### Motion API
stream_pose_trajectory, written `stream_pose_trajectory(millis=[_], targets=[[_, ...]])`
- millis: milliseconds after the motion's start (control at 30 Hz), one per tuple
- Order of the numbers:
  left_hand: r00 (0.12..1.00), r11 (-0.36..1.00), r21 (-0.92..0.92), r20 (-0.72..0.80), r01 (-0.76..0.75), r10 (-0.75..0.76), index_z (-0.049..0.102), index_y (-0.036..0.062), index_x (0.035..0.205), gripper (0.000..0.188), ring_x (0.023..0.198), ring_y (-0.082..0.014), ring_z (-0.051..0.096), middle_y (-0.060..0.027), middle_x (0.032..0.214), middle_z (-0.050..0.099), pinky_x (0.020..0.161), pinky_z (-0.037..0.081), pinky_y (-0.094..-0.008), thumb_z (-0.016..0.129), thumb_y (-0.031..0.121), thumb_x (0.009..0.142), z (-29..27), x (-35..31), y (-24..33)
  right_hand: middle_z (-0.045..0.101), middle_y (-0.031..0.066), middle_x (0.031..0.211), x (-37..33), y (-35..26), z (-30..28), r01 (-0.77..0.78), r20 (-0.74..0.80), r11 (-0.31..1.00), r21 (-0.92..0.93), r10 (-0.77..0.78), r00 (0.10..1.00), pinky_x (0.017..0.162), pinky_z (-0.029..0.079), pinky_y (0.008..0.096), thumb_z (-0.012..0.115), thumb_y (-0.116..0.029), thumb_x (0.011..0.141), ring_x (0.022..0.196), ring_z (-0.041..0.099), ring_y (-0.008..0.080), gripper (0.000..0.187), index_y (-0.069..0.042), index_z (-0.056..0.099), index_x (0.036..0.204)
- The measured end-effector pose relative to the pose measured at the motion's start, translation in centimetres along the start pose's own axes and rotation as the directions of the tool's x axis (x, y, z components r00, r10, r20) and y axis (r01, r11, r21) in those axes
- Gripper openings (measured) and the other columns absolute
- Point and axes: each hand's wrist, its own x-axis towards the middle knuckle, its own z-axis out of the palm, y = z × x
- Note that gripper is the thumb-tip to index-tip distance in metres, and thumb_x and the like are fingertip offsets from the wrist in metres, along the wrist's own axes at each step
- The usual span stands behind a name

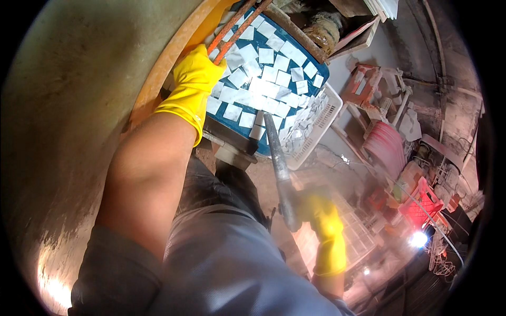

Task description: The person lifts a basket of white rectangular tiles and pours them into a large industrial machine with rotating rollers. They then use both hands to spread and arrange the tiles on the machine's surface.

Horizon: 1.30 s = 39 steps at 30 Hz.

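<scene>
Rods, two of them and rusty orange, are clamped in the yellow-gloved left hand, its fingers curled round them at the near end; they lie side by side, their long axes slanting away and to the right over the left part of a blue tray. The yellow-gloved right hand, lower and to the right, is blurred against the thick lower end of one grey pipe, and I cannot tell whether its fingers are wrapped round it or only beside it. The pipe is between that hand and the tray, its long axis running away and slightly left, its narrower far end pointing at the tray's near edge. White tiles lie spread over the single tray, dozens, some overlapping, too many to count exactly. One white basket stands at the tray's right side, holding more tiles, also uncountable; farther right is one bright red crate
</scene>
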Motion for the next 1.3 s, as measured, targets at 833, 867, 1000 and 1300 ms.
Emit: stream_pose_trajectory(millis=[833,867,1000,1300], targets=[[0.998,0.998,-0.028,0.043,0.047,-0.046,0.064,0.0081,0.124,0.061,0.105,-0.0386,0.068,-0.0192,0.114,0.072,0.087,0.054,-0.0449,0.075,0.049,0.080,-1.1,0.3,0.0,0.074,0.0115,0.089,0.3,0.2,0.3,-0.071,-0.017,0.988,-0.136,0.069,0.997,0.072,0.053,0.0302,0.068,-0.037,0.097,0.079,0.069,0.0179,0.044,0.004,0.068,0.112],[0.998,0.998,-0.033,0.044,0.047,-0.045,0.064,0.0078,0.124,0.061,0.105,-0.0385,0.068,-0.0194,0.113,0.072,0.087,0.054,-0.0448,0.075,0.049,0.080,-1.1,0.3,0.0,0.074,0.0114,0.089,0.4,0.2,0.3,-0.071,-0.007,0.988,-0.140,0.071,0.997,0.073,0.053,0.0307,0.068,-0.037,0.097,0.080,0.069,0.0179,0.044,0.004,0.068,0.112],[0.999,0.999,-0.029,0.028,0.040,-0.039,0.064,0.0072,0.124,0.061,0.105,-0.0380,0.068,-0.0192,0.113,0.072,0.087,0.054,-0.0444,0.076,0.048,0.079,-0.9,0.5,-0.3,0.074,0.0107,0.089,-0.8,-2.2,0.6,0.066,0.046,0.969,-0.238,-0.057,0.997,0.074,0.053,0.0321,0.068,-0.035,0.097,0.080,0.068,0.0181,0.041,0.004,0.069,0.110],[1.000,0.999,-0.040,0.015,0.024,-0.024,0.062,0.0069,0.126,0.065,0.103,-0.0378,0.069,-0.0182,0.112,0.072,0.087,0.054,-0.0440,0.077,0.048,0.078,-0.8,0.6,-0.7,0.074,0.0102,0.090,0.2,-3.6,-0.2,0.058,0.084,0.938,-0.343,-0.031,0.996,0.077,0.053,0.0330,0.068,-0.033,0.097,0.082,0.068,0.0186,0.037,0.003,0.069,0.108]])
